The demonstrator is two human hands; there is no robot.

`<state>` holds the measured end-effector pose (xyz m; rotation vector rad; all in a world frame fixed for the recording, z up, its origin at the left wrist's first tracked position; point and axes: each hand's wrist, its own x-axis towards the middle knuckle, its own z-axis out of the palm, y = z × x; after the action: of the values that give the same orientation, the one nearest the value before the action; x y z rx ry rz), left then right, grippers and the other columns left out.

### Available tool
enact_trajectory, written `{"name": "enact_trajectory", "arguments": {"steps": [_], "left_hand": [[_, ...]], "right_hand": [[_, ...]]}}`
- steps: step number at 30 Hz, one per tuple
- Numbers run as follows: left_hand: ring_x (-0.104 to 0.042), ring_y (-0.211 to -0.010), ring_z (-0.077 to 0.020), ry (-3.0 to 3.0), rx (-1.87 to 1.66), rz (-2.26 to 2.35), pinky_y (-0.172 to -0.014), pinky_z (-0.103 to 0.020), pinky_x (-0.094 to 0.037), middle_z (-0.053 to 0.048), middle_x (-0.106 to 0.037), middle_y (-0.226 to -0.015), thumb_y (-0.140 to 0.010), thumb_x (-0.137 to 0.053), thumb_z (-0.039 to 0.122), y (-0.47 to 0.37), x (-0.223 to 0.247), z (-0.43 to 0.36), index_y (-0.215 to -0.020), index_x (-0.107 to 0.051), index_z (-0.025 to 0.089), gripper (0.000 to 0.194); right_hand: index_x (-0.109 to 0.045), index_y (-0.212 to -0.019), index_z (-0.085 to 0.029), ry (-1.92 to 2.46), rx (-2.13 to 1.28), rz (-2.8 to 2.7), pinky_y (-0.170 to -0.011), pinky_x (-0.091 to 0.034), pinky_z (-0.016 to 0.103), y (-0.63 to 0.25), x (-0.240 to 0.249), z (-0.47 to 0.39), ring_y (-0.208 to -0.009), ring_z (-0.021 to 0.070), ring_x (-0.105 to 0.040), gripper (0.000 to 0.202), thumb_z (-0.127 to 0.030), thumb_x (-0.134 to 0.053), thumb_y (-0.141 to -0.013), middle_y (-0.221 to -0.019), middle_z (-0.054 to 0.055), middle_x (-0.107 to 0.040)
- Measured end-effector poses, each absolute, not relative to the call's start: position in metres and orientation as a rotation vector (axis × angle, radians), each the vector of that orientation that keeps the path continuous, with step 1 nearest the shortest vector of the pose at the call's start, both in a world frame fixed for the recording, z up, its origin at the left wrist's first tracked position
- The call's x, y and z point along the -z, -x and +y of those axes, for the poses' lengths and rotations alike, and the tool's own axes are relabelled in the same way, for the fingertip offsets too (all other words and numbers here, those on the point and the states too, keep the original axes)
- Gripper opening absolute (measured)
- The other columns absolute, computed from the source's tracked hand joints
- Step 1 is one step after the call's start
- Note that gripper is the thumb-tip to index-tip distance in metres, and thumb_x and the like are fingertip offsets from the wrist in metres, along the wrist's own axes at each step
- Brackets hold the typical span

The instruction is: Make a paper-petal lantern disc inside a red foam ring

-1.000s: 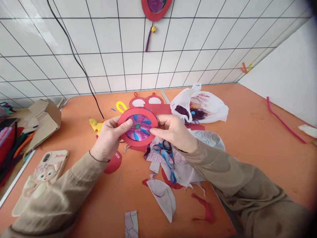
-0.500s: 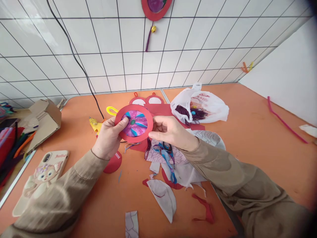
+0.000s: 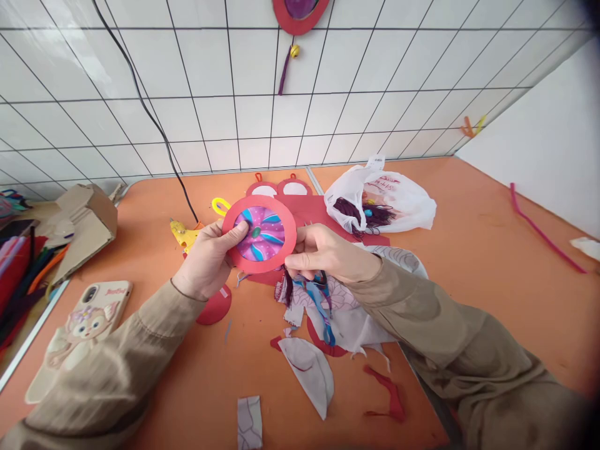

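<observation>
Above the table my two hands hold up a round ornament (image 3: pixel 289 219) with a red ring frame, a pink and blue gathered fabric centre and a small green dot in its middle. My left hand (image 3: pixel 210 259) grips its left side, thumb pressed on the fabric. At its lower right edge, my right hand (image 3: pixel 330 253) pinches the red rim; some of its fingers are hidden behind. A yellow loop (image 3: pixel 220 205) sticks out at the ornament's upper left. Dark purple tassel threads (image 3: pixel 288 287) hang just below the right hand.
A yellow glue gun (image 3: pixel 184 236) lies behind my left hand. Behind my right hand sits a white plastic bag (image 3: pixel 407 206) with dark threads. Fabric and paper scraps (image 3: pixel 307 372) lie in front. At left are a phone (image 3: pixel 89 331) and a cardboard box (image 3: pixel 89 222). A similar ornament (image 3: pixel 302 25) hangs on the tiled wall.
The ornament and both hands have shifted slightly right in the view, and the disc faces me a little more squarely. The grip looks the same.
</observation>
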<state>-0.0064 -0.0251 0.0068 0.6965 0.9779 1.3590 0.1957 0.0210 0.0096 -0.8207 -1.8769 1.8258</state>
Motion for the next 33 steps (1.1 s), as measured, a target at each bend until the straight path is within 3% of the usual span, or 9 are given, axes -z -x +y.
{"name": "enact_trajectory", "arguments": {"steps": [5, 10, 13, 18, 21, 25, 29, 33], "left_hand": [[-0.067, -0.058, -0.0149, -0.781, -1.328, 1.063, -0.056, -0.025, -0.058, -0.005, -0.075, -0.068, -0.058, -0.091, 0.034, 0.010, -0.001, -0.021, -0.075, -0.077, 0.013, 0.031], [-0.069, -0.057, -0.0169, -0.849, -1.332, 1.113, -0.057, -0.027, -0.058, -0.007, -0.075, -0.067, -0.061, -0.089, 0.034, 0.011, 0.002, -0.018, -0.075, -0.076, 0.012, 0.029], [-0.070, -0.058, -0.0177, -0.860, -1.300, 1.103, -0.059, -0.027, -0.058, -0.008, -0.076, -0.067, -0.061, -0.090, 0.033, 0.011, 0.002, -0.017, -0.075, -0.076, 0.012, 0.029], [-0.074, -0.067, -0.0217, -0.785, -1.009, 1.027, -0.067, -0.030, -0.061, -0.013, -0.078, -0.076, -0.064, -0.089, 0.029, 0.018, -0.003, -0.017, -0.081, -0.078, 0.010, 0.028], [-0.075, -0.070, -0.0227, -0.703, -0.841, 0.949, -0.069, -0.031, -0.062, -0.016, -0.079, -0.081, -0.070, -0.085, 0.024, 0.023, -0.005, -0.016, -0.084, -0.078, 0.010, 0.021], [-0.074, -0.066, -0.0203, -0.613, -0.898, 0.969, -0.067, -0.029, -0.062, -0.014, -0.079, -0.081, -0.079, -0.076, 0.017, 0.023, 0.000, -0.012, -0.085, -0.078, 0.011, 0.009], [-0.074, -0.067, -0.0189, -0.547, -1.052, 1.051, -0.067, -0.027, -0.062, -0.013, -0.079, -0.082, -0.086, -0.067, 0.017, 0.021, 0.008, -0.009, -0.082, -0.076, 0.011, 0.011], [-0.074, -0.071, -0.0211, -0.561, -1.051, 1.078, -0.068, -0.030, -0.062, -0.015, -0.079, -0.088, -0.087, -0.067, 0.020, 0.021, 0.009, -0.009, -0.087, -0.076, 0.011, 0.013]], "right_hand": [[-0.064, -0.087, -0.012, 0.927, -1.776, -1.878, -0.040, -0.032, 0.019, -0.197, -0.002, 0.029, -0.043, 0.0062, -0.049, 0.046, -0.057, -0.071, -0.078, -0.063, 0.002, -0.065], [-0.058, -0.069, -0.015, 0.993, -1.668, -1.823, -0.039, -0.031, 0.020, -0.196, 0.003, 0.034, -0.043, 0.0070, -0.050, 0.057, -0.070, -0.064, -0.078, -0.063, 0.004, -0.066], [-0.059, -0.069, -0.015, 1.015, -1.606, -1.785, -0.040, -0.032, 0.021, -0.195, 0.003, 0.035, -0.044, 0.0070, -0.051, 0.054, -0.067, -0.065, -0.079, -0.064, 0.004, -0.065], [-0.062, -0.069, -0.014, 1.040, -1.653, -1.725, -0.040, -0.032, 0.021, -0.193, 0.001, 0.030, -0.041, 0.0068, -0.046, 0.046, -0.056, -0.080, -0.067, -0.054, -0.001, -0.058], [-0.060, -0.063, -0.015, 0.903, -1.878, -1.645, -0.038, -0.032, 0.022, -0.192, 0.002, 0.026, -0.039, 0.0072, -0.045, 0.052, -0.065, -0.074, -0.069, -0.052, 0.000, -0.057], [-0.061, -0.067, -0.014, 0.739, -2.008, -1.554, -0.039, -0.032, 0.023, -0.191, 0.007, 0.026, -0.043, 0.0092, -0.050, 0.056, -0.069, -0.065, -0.075, -0.057, 0.003, -0.061], [-0.063, -0.082, -0.013, 0.778, -1.924, -1.625, -0.042, -0.034, 0.021, -0.190, 0.013, 0.031, -0.048, 0.0106, -0.054, 0.042, -0.052, -0.074, -0.073, -0.058, 0.001, -0.061], [-0.064, -0.089, -0.013, 0.944, -1.617, -1.829, -0.045, -0.042, 0.023, -0.188, 0.016, 0.033, -0.050, 0.0105, -0.055, 0.036, -0.040, -0.078, -0.070, -0.064, -0.001, -0.062]]}}
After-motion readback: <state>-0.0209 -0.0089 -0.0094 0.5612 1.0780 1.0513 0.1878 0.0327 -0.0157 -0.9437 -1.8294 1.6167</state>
